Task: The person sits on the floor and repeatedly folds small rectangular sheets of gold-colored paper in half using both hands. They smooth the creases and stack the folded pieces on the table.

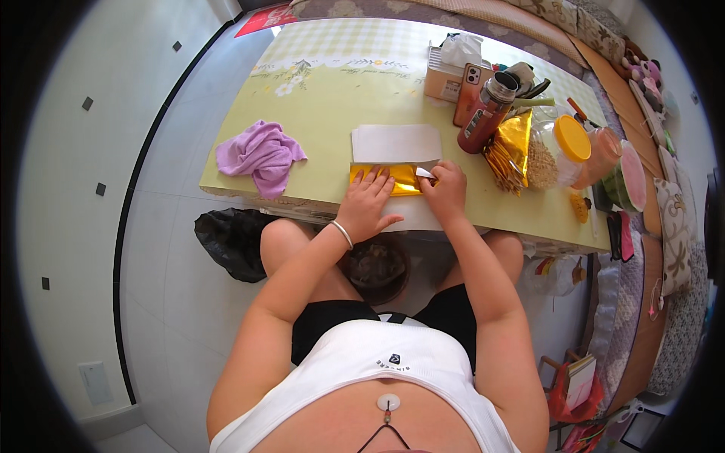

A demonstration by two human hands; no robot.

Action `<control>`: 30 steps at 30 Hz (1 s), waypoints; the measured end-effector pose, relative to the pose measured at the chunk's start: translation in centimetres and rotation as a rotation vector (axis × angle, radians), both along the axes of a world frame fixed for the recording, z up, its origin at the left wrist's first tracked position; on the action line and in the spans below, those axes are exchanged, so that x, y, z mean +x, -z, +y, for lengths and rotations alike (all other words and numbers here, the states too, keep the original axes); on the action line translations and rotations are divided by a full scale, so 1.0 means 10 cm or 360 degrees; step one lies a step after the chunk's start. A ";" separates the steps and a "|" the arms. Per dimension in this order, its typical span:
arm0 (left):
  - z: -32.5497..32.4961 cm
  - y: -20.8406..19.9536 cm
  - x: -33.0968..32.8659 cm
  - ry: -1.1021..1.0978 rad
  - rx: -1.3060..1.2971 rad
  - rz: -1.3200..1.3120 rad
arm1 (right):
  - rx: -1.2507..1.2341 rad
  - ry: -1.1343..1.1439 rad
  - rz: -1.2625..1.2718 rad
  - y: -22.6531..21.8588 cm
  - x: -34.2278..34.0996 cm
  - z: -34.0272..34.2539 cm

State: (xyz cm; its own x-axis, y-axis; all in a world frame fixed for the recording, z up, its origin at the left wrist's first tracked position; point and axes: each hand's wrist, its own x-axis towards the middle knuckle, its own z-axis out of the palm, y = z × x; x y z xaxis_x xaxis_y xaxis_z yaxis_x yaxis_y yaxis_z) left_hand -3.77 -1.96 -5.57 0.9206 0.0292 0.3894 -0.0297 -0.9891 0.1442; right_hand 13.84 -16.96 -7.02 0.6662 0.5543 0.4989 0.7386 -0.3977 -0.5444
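I see a gold sheet (405, 183) near the close edge of a pale green table (325, 124). The left hand (368, 205) lies flat on it, fingers spread; the right hand (445, 190) pinches a white corner (424, 173) at its right end. A lilac cloth (260, 153) lies leftward.

Bright feed on my head cam, daylight-like; can't pin the exact source, but the far end of the counter (355, 36) looks most washed out. I get glare w/ hot spots on the gold foil sheet (396, 179) & the foil packets (516, 137). Below counter level it's darker, so the basin (375, 272) reads murky & the black bag (229, 243) loses detail. Fisheye bends the black floor strip (124, 219) into an arc; dark vignette eats the corners. Ctr's fairly sharp; the plush toy (646, 75) nr R rim goes soft.
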 end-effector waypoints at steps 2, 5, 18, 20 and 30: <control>0.00 0.07 0.01 -0.0054 0.0021 0.0104 | 0.0027 0.0043 -0.0025 0.02 0.01 0.00; 0.03 0.09 0.01 -0.0063 0.0084 0.0116 | 0.0046 0.0186 -0.0075 0.05 0.04 0.00; 0.05 0.08 0.05 -0.0033 0.0064 0.0125 | -0.0147 0.0370 -0.0071 0.12 0.08 0.03; 0.07 0.11 0.07 0.0005 0.0002 0.0101 | -0.0167 0.0389 -0.0081 0.12 0.07 0.04; 0.04 0.04 0.07 0.0051 0.0108 0.0245 | -0.0294 0.0114 -0.0611 0.03 -0.12 -0.01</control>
State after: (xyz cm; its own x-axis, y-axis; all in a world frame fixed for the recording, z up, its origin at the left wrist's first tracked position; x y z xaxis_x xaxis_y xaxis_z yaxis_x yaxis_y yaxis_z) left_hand -3.10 -1.53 -6.01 0.9695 -0.0229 0.2438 -0.0443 -0.9956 0.0825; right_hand 12.65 -17.07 -7.28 0.4917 0.6169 0.6146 0.8407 -0.5202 -0.1504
